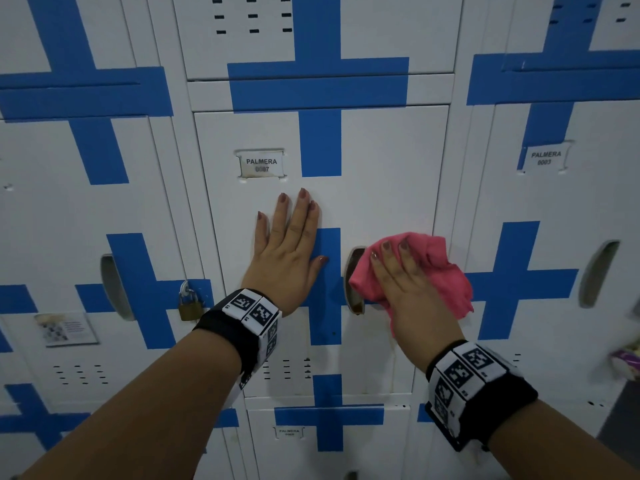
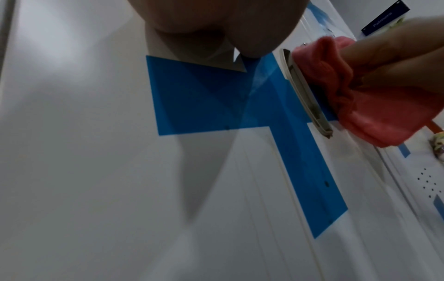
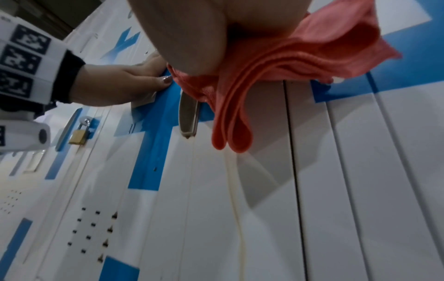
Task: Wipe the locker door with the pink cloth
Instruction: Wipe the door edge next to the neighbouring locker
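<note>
Half done at best, I'd guess: my right hand (image 1: 403,284) presses the bunched pink cloth (image 1: 433,268) beside the recessed handle (image 1: 354,282) on the locker door (image 1: 388,168), left hand (image 1: 289,251) flat, fingers straight, bracing. Yellowish drip streaks (image 3: 236,199) below still need wiping.

left hand (image 1: 289,251) flat on locker door (image 1: 381,188), 9 o'clock of handle recess (image 1: 355,282) | pink cloth (image 1: 433,268) under right hand (image 1: 405,289), 3 o'clock of recess | padlock (image 1: 188,304) 9 o'clock of left hand | name tag (image 1: 261,164) 12 o'clock
</note>
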Action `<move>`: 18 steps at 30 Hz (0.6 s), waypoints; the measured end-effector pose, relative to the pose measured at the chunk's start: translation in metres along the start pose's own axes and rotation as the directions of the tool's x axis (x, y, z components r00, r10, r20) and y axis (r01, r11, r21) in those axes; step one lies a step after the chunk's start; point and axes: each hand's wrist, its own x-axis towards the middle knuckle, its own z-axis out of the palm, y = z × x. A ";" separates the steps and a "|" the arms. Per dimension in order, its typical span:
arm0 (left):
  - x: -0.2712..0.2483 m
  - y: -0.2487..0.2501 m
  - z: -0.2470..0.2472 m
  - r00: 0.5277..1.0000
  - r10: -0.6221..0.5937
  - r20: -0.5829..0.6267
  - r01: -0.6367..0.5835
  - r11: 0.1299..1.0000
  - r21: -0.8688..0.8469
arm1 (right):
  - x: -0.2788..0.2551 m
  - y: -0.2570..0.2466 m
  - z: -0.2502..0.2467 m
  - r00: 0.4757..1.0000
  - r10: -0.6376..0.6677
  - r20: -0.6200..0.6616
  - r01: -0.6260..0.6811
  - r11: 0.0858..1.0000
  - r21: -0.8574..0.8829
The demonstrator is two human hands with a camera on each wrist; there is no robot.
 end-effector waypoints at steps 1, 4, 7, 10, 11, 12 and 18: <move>0.000 0.000 0.000 1.000 -0.001 0.000 0.001 1.000 0.000 | -0.003 0.001 0.003 1.000 -0.005 -0.005 0.005 1.000 -0.003; 0.000 0.000 0.001 1.000 -0.001 0.000 0.001 1.000 0.007 | -0.015 0.002 0.014 1.000 -0.010 -0.001 0.010 1.000 0.002; 0.000 -0.001 0.001 1.000 0.003 -0.003 -0.003 1.000 0.012 | -0.025 0.006 0.024 1.000 -0.008 0.011 0.008 0.998 0.064; 0.000 0.000 0.001 1.000 0.006 -0.004 -0.006 1.000 0.010 | -0.028 0.007 0.019 1.000 0.009 -0.029 0.000 0.962 0.273; 0.000 0.000 0.001 1.000 0.006 -0.004 -0.006 1.000 0.011 | -0.029 0.005 0.016 0.998 0.036 -0.058 -0.015 0.941 0.338; 0.000 -0.001 0.001 1.000 0.006 -0.006 -0.006 1.000 0.011 | -0.028 0.001 0.011 0.988 0.074 -0.134 -0.017 0.923 0.383; 0.000 -0.001 0.001 1.000 0.007 -0.018 -0.007 1.000 0.003 | 0.012 -0.010 -0.034 0.871 0.239 -0.428 -0.030 0.898 0.440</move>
